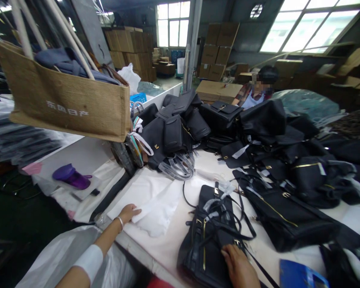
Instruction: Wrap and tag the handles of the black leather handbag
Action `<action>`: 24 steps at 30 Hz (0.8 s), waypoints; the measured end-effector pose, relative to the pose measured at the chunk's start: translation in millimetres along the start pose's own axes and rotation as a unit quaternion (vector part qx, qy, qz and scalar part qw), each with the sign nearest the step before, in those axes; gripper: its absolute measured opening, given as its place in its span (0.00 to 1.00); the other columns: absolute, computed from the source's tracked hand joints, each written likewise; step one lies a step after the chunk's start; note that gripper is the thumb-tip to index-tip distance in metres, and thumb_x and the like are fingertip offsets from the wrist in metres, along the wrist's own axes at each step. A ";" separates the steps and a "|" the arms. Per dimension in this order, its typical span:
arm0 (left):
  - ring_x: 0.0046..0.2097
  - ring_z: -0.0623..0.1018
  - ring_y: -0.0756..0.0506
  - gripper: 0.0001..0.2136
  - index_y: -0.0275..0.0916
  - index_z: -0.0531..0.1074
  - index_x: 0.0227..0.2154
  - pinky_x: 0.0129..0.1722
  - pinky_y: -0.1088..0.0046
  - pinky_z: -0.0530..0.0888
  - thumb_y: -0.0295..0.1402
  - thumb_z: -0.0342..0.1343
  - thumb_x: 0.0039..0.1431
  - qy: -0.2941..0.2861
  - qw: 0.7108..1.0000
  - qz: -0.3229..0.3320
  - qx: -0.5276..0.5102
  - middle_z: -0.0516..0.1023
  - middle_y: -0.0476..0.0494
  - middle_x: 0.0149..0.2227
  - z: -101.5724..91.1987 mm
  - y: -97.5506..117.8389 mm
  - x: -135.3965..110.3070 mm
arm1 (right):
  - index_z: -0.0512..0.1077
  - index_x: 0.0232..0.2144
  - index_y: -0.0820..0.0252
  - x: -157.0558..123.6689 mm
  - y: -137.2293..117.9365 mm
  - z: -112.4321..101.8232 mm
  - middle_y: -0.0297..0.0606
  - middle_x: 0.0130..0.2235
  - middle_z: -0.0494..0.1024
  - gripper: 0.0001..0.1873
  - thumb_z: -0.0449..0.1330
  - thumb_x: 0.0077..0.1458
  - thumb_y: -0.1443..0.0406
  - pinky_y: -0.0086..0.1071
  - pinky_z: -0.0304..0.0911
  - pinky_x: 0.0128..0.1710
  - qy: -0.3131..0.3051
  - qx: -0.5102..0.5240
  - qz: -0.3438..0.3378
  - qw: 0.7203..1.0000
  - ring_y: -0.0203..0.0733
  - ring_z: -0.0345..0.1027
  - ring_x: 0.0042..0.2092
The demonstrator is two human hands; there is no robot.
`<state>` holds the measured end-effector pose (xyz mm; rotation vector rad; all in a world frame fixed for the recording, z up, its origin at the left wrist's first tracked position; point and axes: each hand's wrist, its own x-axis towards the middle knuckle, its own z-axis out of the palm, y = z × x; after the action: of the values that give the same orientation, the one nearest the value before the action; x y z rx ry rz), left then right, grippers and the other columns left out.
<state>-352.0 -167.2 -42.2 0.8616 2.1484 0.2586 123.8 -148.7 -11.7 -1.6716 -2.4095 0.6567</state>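
Across the workspace runs a broad, pale, smooth-topped table [165, 252], its far half and right side buried under a heap of black leather-look bags [195, 124], boxy and slumped shapes overlapping. At the upper left hangs a wide tan burlap tote [66, 100], coarsely woven, with white lettering and thick pale handles. In the near middle of the table lies the soft black leather-look bag [211, 236] — long, rounded at its near end, tangled with thin straps and crinkled clear film. To its left, near the table's edge, a thin white sheet [153, 200] spreads flat, its outline uneven. The right hand [240, 266] lies on the near part of that bag with bent fingers; whether they grasp it or merely press cannot be told. The left hand [129, 214] has its fingers close together on the sheet's near left edge — whether it pinches the material is unclear. Beyond that hand sits a glossy purple cup [72, 177], rounded and partly translucent. Smallest are a slim silvery bangle [119, 224] on the left wrist and the bag's narrow gold zipper [204, 244].
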 end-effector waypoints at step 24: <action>0.50 0.71 0.39 0.11 0.36 0.74 0.38 0.48 0.65 0.65 0.27 0.48 0.58 0.151 0.982 0.098 0.053 0.74 0.37 0.40 -4.9 24.0 -53.7 | 0.69 0.32 0.57 -6.7 9.3 0.6 0.38 0.34 0.73 0.11 0.48 0.60 0.69 0.35 0.58 0.39 0.026 0.013 -0.058 0.998 0.44 0.67 0.38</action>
<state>-319.2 -184.1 3.9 1.1606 2.3743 0.3990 134.1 -152.2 -15.3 -1.5056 -2.4285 0.6163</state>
